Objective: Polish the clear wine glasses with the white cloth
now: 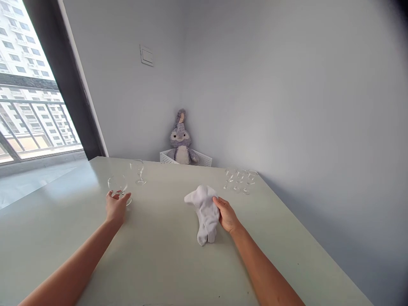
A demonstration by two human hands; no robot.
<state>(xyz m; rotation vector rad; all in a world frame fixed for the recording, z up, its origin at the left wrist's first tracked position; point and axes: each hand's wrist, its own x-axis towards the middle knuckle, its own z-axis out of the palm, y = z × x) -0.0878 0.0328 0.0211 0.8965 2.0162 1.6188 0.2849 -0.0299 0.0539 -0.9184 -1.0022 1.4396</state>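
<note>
L hand (116,207): fingers & thumb about lower bowl/stem of near glass (117,183); firm closure can't tell.
R hand (227,216): closed on R edge of white cloth (208,214), thumb on top.
Near glass: L side of table (159,267), far glass (137,168) just beyond.
Cloth: bunched, held btwn near glass & 3 small glasses (240,176) at far R.
Step (judged): L at glass, R w/ cloth; the two well apart.
Move req. (judged): light, steady stem hold; cloth kept clear of other glassware.
</note>
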